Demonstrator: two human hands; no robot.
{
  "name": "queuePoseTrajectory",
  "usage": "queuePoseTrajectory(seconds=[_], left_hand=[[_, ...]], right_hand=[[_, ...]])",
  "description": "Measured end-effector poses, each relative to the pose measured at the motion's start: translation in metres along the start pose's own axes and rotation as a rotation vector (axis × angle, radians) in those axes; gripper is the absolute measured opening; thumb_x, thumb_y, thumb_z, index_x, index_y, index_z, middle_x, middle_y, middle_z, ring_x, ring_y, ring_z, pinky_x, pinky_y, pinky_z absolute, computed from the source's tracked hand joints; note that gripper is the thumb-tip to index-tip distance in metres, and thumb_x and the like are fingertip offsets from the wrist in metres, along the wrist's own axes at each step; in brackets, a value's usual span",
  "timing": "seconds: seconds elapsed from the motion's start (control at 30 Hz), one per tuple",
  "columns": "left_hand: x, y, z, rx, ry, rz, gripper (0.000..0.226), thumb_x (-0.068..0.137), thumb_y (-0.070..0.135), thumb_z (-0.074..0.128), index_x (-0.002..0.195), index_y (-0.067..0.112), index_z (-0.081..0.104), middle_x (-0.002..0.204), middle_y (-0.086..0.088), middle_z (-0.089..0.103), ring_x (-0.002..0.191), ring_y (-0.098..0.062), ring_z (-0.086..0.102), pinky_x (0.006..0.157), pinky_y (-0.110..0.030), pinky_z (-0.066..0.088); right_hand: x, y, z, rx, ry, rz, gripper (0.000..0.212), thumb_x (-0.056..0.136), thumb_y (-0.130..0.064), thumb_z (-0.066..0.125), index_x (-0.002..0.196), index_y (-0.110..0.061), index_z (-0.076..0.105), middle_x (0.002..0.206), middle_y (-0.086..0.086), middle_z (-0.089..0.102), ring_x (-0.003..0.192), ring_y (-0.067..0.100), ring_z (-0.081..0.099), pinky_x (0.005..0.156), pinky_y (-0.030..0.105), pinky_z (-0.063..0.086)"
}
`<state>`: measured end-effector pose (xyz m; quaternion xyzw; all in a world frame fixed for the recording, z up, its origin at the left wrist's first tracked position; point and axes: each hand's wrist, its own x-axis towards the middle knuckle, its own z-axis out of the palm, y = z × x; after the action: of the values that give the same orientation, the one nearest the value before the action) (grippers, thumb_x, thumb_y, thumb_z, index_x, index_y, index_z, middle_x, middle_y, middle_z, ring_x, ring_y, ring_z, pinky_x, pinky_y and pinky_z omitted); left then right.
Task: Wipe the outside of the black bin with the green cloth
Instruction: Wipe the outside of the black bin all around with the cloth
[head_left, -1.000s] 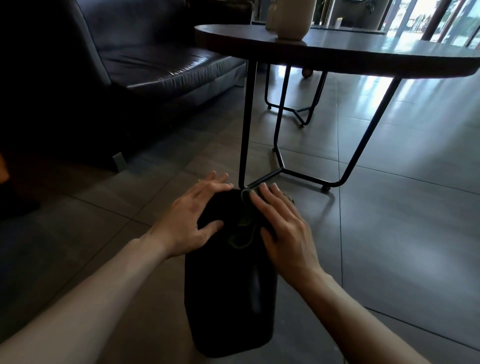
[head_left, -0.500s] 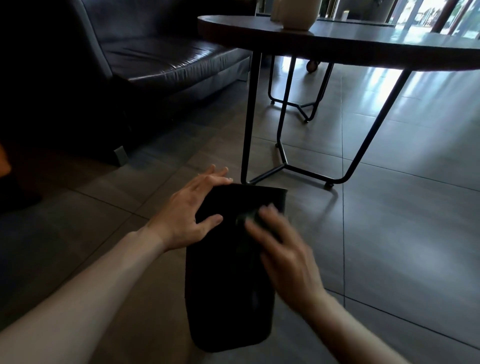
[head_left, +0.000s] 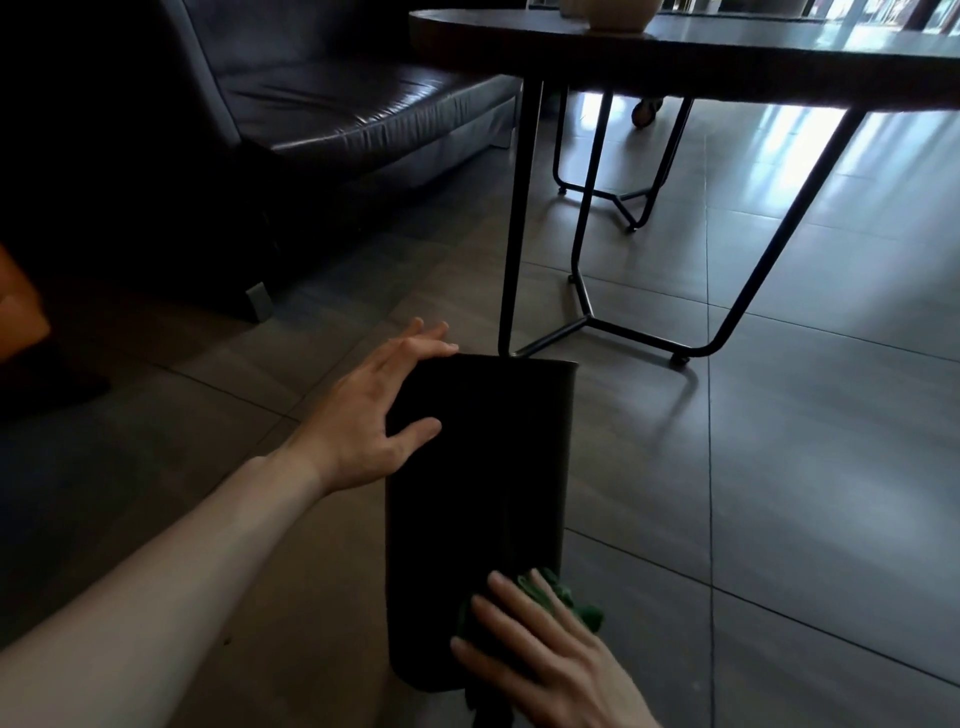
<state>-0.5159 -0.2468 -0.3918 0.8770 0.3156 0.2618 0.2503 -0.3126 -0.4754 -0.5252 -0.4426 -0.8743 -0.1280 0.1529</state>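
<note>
Head view, mid-wipe: open left hand (head_left: 374, 410) steadies the black bin (head_left: 478, 493) on the floor, flat-fingered right hand (head_left: 540, 660) presses the green cloth (head_left: 566, 603) on its near end; next, likely another side.

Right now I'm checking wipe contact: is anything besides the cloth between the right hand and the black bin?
Nothing visible does: the right hand presses the crumpled green cloth onto the black bin. The left hand rests farther along.

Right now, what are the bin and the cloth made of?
Bin: probably plastic or painted metal, smooth matte black with a thin stiff rim. Cloth: soft green fabric, maybe microfibre; it bunches and wrinkles under the right hand.
</note>
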Motion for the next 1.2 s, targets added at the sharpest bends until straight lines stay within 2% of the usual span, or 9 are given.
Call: queuePoseTrajectory(seconds=[0.1, 0.27, 0.4, 0.57, 0.67, 0.77, 0.93, 1.1, 1.2], left_hand=[[-0.005, -0.004, -0.003, 0.017, 0.040, -0.030, 0.070, 0.086, 0.017, 0.079, 0.139, 0.043, 0.042, 0.162, 0.025, 0.034, 0.156, 0.004, 0.015, 0.126, -0.041, 0.026], [-0.007, -0.003, 0.000, 0.006, 0.038, -0.025, 0.070, 0.087, 0.018, 0.079, 0.141, 0.042, 0.042, 0.162, 0.027, 0.032, 0.155, 0.006, 0.012, 0.122, -0.030, 0.022], [-0.007, -0.010, -0.003, 0.039, 0.069, -0.041, 0.070, 0.086, 0.018, 0.079, 0.141, 0.040, 0.042, 0.163, 0.023, 0.033, 0.156, 0.003, 0.014, 0.125, -0.033, 0.023], [-0.011, -0.017, -0.010, 0.002, 0.035, -0.065, 0.070, 0.086, 0.019, 0.078, 0.138, 0.047, 0.041, 0.161, 0.029, 0.031, 0.156, 0.005, 0.013, 0.124, -0.035, 0.023], [-0.012, -0.017, -0.009, -0.008, 0.051, -0.073, 0.070, 0.086, 0.018, 0.078, 0.139, 0.044, 0.041, 0.161, 0.027, 0.032, 0.155, 0.005, 0.013, 0.123, -0.033, 0.023], [-0.013, -0.014, -0.009, -0.006, 0.063, -0.084, 0.070, 0.086, 0.018, 0.079, 0.140, 0.043, 0.041, 0.162, 0.026, 0.032, 0.155, 0.006, 0.013, 0.123, -0.032, 0.022], [-0.007, -0.005, -0.001, 0.005, 0.072, -0.036, 0.071, 0.086, 0.014, 0.079, 0.142, 0.038, 0.043, 0.163, 0.021, 0.033, 0.156, 0.002, 0.013, 0.124, -0.032, 0.022], [-0.005, -0.010, -0.003, 0.020, 0.076, -0.038, 0.069, 0.086, 0.012, 0.078, 0.142, 0.032, 0.045, 0.163, 0.015, 0.035, 0.157, -0.003, 0.016, 0.127, -0.040, 0.025], [-0.007, -0.013, -0.007, 0.006, 0.054, -0.046, 0.069, 0.087, 0.015, 0.078, 0.140, 0.040, 0.042, 0.163, 0.020, 0.033, 0.156, 0.001, 0.014, 0.126, -0.040, 0.025]], right_hand=[[0.037, 0.037, -0.018, 0.188, 0.205, 0.192, 0.043, 0.101, -0.015, 0.059, 0.144, -0.022, 0.058, 0.151, 0.011, 0.054, 0.150, 0.033, 0.037, 0.110, 0.058, 0.045], [0.109, 0.096, -0.050, 0.255, 0.412, 0.570, 0.061, 0.093, 0.002, 0.062, 0.150, -0.018, 0.050, 0.158, 0.012, 0.045, 0.154, 0.031, 0.028, 0.114, 0.058, 0.042], [0.081, 0.065, -0.025, 0.184, 0.301, 0.344, 0.046, 0.106, -0.015, 0.049, 0.151, -0.019, 0.048, 0.160, 0.013, 0.042, 0.154, 0.033, 0.028, 0.114, 0.060, 0.040], [-0.004, 0.003, 0.017, 0.043, -0.031, 0.006, 0.044, 0.112, -0.028, 0.037, 0.156, -0.028, 0.038, 0.168, 0.005, 0.029, 0.157, 0.029, 0.021, 0.113, 0.053, 0.044], [0.011, 0.018, 0.005, 0.127, 0.027, 0.047, 0.042, 0.109, -0.022, 0.041, 0.150, -0.024, 0.050, 0.164, 0.007, 0.038, 0.154, 0.031, 0.027, 0.112, 0.057, 0.043], [0.063, 0.055, -0.027, 0.229, 0.211, 0.305, 0.041, 0.103, -0.015, 0.049, 0.143, -0.017, 0.059, 0.156, 0.013, 0.048, 0.151, 0.037, 0.034, 0.109, 0.062, 0.044], [0.142, 0.091, -0.064, 0.240, 0.360, 0.599, 0.062, 0.092, 0.002, 0.061, 0.148, -0.022, 0.053, 0.159, 0.009, 0.045, 0.155, 0.028, 0.027, 0.117, 0.055, 0.040], [0.093, 0.043, -0.030, 0.138, 0.208, 0.253, 0.044, 0.099, -0.018, 0.064, 0.143, -0.018, 0.059, 0.156, 0.013, 0.048, 0.151, 0.035, 0.034, 0.115, 0.062, 0.038], [0.055, 0.001, -0.001, 0.032, 0.102, 0.066, 0.037, 0.108, -0.023, 0.044, 0.140, -0.033, 0.059, 0.152, 0.003, 0.054, 0.146, 0.029, 0.044, 0.112, 0.052, 0.045]])
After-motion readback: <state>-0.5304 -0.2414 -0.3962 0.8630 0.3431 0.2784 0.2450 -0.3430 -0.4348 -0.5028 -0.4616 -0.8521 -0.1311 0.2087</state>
